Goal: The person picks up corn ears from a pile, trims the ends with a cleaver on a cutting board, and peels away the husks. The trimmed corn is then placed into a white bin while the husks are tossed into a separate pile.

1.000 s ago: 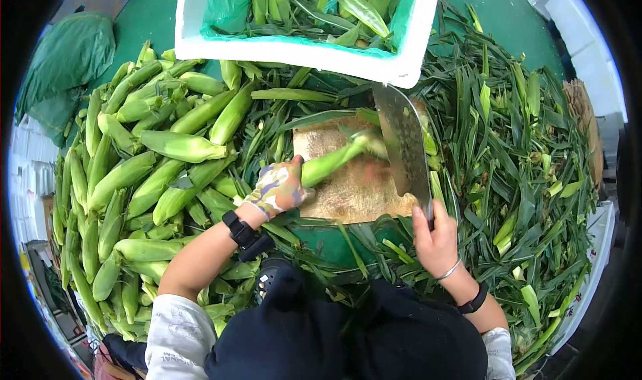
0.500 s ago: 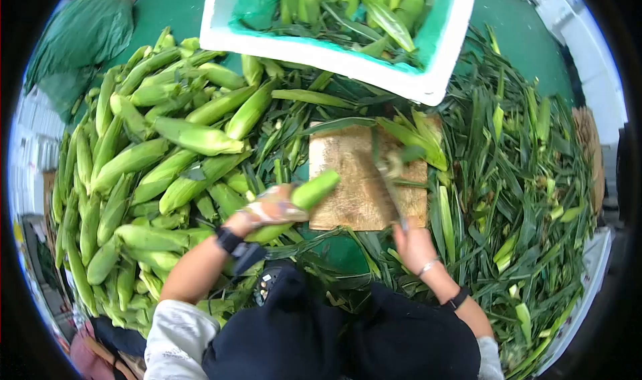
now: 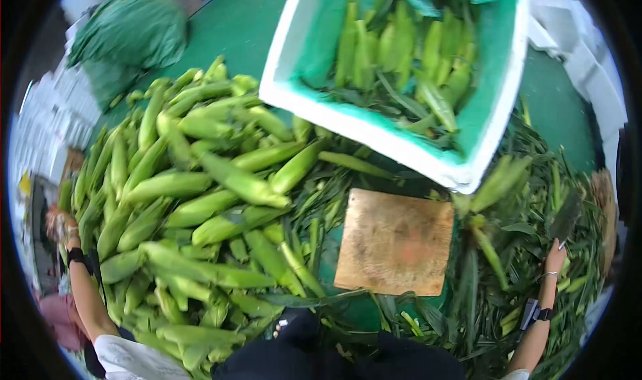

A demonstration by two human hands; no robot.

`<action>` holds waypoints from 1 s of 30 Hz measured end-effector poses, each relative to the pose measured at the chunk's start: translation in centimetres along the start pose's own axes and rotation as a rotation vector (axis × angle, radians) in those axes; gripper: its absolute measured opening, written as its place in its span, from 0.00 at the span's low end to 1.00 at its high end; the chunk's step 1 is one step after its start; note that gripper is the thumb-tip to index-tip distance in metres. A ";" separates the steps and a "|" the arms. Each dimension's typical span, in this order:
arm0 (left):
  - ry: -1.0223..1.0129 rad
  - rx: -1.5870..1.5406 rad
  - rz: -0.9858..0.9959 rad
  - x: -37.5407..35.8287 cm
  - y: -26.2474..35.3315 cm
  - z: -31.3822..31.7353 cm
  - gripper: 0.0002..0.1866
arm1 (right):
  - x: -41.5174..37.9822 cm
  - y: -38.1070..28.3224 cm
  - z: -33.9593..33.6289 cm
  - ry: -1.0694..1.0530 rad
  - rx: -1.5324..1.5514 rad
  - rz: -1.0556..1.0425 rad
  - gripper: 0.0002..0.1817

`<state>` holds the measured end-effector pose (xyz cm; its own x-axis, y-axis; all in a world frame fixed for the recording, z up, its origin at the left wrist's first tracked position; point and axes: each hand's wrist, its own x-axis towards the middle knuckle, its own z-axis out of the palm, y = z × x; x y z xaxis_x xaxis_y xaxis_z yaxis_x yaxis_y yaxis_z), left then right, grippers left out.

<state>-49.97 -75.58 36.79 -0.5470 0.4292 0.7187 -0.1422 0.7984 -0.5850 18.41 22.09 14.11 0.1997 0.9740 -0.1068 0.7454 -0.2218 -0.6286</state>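
My right hand [image 3: 554, 254], far out to the right over the leaf heap, grips a knife [image 3: 567, 217] with a broad dark blade. At the far left edge of the pile of corn ears [image 3: 234, 179] is my left hand [image 3: 60, 225], in a patterned glove. Its fingers are too small and blurred to tell whether they hold anything. Between the two arms a square wooden cutting board [image 3: 394, 243] lies on the green floor. Loose husk leaves [image 3: 501, 179] hang in the air or lie just right of the board, blurred.
A white foam box [image 3: 364, 131] lined with green plastic stands beyond the board, with several corn ears [image 3: 401, 42] inside. Cut leaves [image 3: 488, 313] cover the right side. A green sack [image 3: 130, 32] sits at back left. Another person [image 3: 60, 320] is partly visible at lower left.
My hands have swung apart from the board, the left to the far left, the right with the knife to the far right. The husk leaves have left the board. The view has shifted.
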 end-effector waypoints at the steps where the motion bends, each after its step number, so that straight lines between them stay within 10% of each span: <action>1: 0.132 0.010 -0.065 1.6 3.6 0.0 0.21 | -2.6 -1.3 -0.9 -0.006 -0.033 -0.003 0.22; 4: 0.478 -0.637 -0.061 10.0 24.4 -5.1 0.21 | -0.6 5.5 0.0 0.233 -0.209 -0.633 0.20; 5: 0.567 -0.843 0.005 13.0 32.5 -7.9 0.22 | -2.9 4.6 0.2 0.106 -0.182 -0.521 0.20; 10: -0.292 -1.819 0.435 21.8 63.1 -29.4 0.16 | -10.4 4.8 3.9 -0.260 -0.178 -0.277 0.17; 18: -0.513 -1.013 0.610 29.1 87.6 -27.8 0.28 | -12.3 4.6 5.4 -0.185 -0.069 -0.333 0.13; 21: -0.582 -1.244 0.229 27.0 85.8 -29.4 0.39 | -11.9 5.4 5.6 -0.151 -0.066 -0.373 0.14; 25: -0.560 -1.345 0.331 25.1 79.0 -36.8 0.27 | -11.8 6.1 5.7 -0.159 -0.058 -0.354 0.14; 30: 0.072 -2.025 0.310 18.9 63.3 -38.1 0.17 | -11.8 5.6 5.6 -0.156 -0.026 -0.377 0.12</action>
<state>-37.89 -0.84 27.59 -0.3337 0.5862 0.7382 0.8832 -0.0794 0.4623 16.71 9.56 7.56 -0.1884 0.9820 0.0108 0.7642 0.1535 -0.6264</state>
